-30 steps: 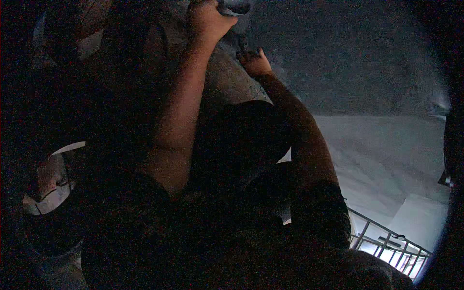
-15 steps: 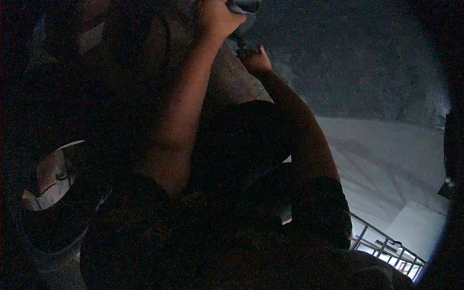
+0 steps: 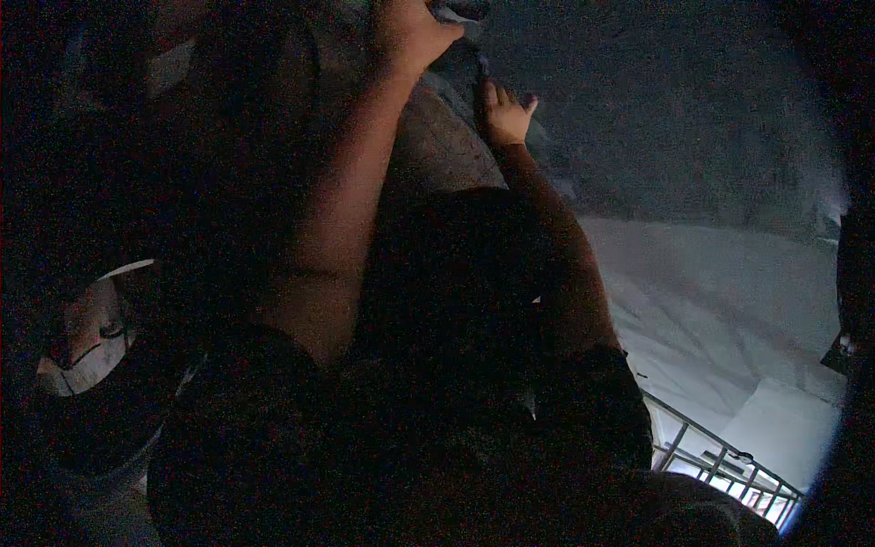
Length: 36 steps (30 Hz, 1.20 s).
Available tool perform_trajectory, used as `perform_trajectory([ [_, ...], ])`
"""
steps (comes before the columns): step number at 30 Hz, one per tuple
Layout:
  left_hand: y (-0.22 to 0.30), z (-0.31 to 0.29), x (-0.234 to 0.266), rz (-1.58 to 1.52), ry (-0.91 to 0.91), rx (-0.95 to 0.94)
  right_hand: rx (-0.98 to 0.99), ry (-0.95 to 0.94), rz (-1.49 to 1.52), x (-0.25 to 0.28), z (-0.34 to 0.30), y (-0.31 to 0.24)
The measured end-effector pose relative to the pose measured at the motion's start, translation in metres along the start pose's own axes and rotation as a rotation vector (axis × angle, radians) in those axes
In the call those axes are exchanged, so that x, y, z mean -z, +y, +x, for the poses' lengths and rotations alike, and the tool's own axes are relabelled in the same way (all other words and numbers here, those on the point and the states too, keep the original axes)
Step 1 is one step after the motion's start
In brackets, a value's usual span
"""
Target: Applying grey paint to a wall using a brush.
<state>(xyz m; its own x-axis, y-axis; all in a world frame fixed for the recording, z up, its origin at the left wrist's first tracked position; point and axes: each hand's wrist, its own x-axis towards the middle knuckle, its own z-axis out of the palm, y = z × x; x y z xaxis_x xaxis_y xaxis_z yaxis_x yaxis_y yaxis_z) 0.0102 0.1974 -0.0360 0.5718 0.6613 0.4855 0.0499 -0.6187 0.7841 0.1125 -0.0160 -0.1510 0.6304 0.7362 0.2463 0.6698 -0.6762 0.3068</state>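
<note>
The picture is very dark. My left hand (image 3: 412, 36) is at the top edge, closed around something dark and partly out of frame. Its thumb points right, against a grey rounded thing (image 3: 463, 13), whose kind I cannot make out. To the right and a little nearer, my right hand (image 3: 508, 114) is open, its thumb spread from the fingers and nothing visible in it. Its fingertips lie close to a dark form below the rounded thing; whether they touch it is unclear. Beneath both wrists is a brownish, worn surface (image 3: 447, 150).
A dark grey, mottled surface (image 3: 674, 118) fills the upper right, above a paler one (image 3: 702, 273). A metal railing (image 3: 720, 447) stands at the lower right before bright light. At the left is a pale patch (image 3: 100, 333) framed by dark shapes.
My right hand has come off the dark part under the rounded thing, moved slightly right, and spread its fingers. My left hand has hardly moved.
</note>
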Motion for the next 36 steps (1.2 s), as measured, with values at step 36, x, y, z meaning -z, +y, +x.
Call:
perform_trajectory([
  [36, 0.003, -0.004, 0.002, -0.023, -0.049, 0.066, -0.045, 0.187, -0.016, 0.005, 0.0, 0.004],
])
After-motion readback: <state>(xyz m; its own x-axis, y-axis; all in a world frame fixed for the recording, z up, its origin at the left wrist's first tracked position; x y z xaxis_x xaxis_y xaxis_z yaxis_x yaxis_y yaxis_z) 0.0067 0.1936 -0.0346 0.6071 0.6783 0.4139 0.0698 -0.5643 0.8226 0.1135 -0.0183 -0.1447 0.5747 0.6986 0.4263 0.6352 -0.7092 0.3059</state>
